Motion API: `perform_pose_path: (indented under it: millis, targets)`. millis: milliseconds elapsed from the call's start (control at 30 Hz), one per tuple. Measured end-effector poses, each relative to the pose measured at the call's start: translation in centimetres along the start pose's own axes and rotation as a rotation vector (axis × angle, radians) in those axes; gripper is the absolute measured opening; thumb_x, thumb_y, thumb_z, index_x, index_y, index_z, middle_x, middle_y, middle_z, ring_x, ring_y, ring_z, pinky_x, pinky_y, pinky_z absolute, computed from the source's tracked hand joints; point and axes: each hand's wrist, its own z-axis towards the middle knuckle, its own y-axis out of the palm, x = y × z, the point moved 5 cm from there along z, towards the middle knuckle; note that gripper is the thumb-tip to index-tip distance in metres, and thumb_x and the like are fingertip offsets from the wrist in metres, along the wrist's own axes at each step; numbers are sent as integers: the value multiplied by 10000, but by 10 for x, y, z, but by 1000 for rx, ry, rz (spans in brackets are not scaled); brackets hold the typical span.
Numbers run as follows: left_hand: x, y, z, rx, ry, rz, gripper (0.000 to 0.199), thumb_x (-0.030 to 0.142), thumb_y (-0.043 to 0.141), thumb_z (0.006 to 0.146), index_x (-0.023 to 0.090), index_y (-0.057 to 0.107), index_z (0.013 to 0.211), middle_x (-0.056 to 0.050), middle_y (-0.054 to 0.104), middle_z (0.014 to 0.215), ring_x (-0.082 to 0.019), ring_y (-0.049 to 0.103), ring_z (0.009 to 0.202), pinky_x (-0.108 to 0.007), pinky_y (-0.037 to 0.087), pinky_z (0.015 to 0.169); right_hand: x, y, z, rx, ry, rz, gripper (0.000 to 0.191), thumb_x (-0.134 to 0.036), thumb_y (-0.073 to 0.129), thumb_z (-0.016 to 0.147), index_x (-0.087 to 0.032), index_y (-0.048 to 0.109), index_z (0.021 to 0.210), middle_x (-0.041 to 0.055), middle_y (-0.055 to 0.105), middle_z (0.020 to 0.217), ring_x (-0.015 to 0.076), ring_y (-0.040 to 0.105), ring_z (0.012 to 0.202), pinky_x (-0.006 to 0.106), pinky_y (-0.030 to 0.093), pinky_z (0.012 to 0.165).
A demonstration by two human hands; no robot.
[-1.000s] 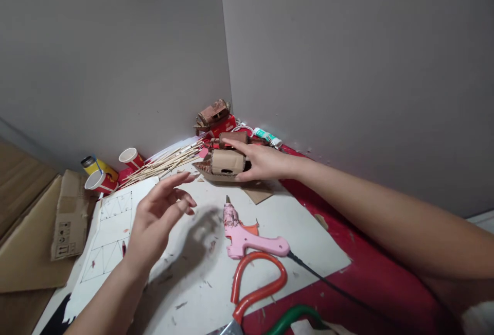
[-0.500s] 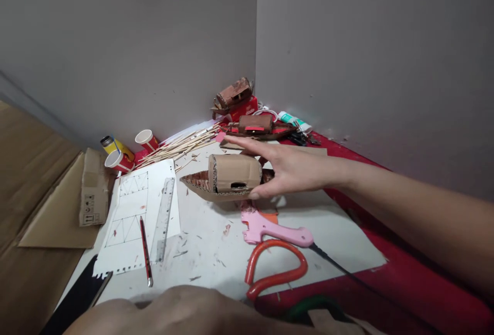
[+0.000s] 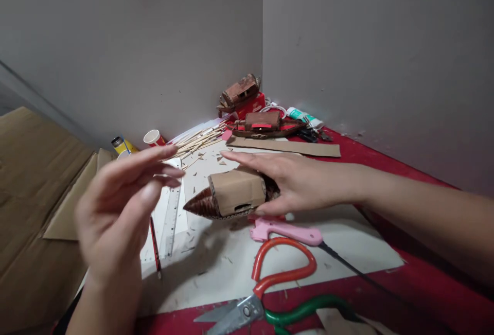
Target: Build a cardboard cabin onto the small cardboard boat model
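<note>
A small cardboard model boat (image 3: 237,193) with a tan arched cabin and a brown-stained pointed hull is in the middle of the head view. My right hand (image 3: 287,183) grips it at its right end, thumb on the near side and fingers over the far side. That end is partly hidden by the hand. To the left, my left hand (image 3: 119,211) is in the air with fingers stretched and nothing in it, apart from the boat's pointed tip. Just below the boat lies a pink glue gun (image 3: 293,232), its front end partly covered.
Scissors (image 3: 247,312) with orange and green handles lie in front. Behind stand two brown boat models (image 3: 264,121) (image 3: 241,90), beside wooden sticks (image 3: 200,139) and a cardboard strip (image 3: 285,145). A ruler (image 3: 172,222), pencil (image 3: 155,245) and large cardboard box (image 3: 42,186) are left.
My left hand has risen from the bottom edge to the left of the boat, uncovering the scissors' blades. The boat in my right hand has turned slightly, showing more of its roof.
</note>
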Motion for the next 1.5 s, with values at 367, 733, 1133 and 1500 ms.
perform_pose_path:
  millis: [367, 733, 1133, 1500]
  targets:
    - [-93, -5, 15, -456, -665, 6, 451, 462, 548, 943, 269, 546, 1351, -131, 636, 1293, -245, 652, 1069, -354, 555, 848, -34, 32, -1, -51, -185, 68, 1071, -282, 793, 750, -247, 122, 1584, 117, 602, 1301, 257, 573, 1092, 402, 456, 926]
    - [-100, -35, -93, -363, -1021, -143, 631, 392, 760, 793, 304, 555, 1383, -95, 697, 1170, -216, 669, 911, -291, 537, 753, -47, 59, 7, -100, -321, 75, 957, -256, 743, 809, -251, 170, 1575, 125, 600, 1322, 266, 539, 1187, 439, 420, 985]
    - [-125, -46, -98, 103, -953, -66, 529, 361, 853, 673, 229, 698, 1161, -49, 753, 1076, -184, 687, 831, -225, 564, 660, -14, -9, -45, -155, 236, -229, 328, -441, 633, 864, -178, 717, 1041, 110, 712, 986, 258, 664, 844, 360, 501, 715]
    - [-127, -44, -104, 126, -869, -119, 569, 351, 819, 706, 211, 656, 1233, -89, 697, 1254, -251, 706, 986, -295, 596, 727, -23, 42, -84, -76, 328, -173, 430, -455, 362, 1019, -168, 673, 940, 104, 684, 850, 221, 626, 786, 341, 486, 713]
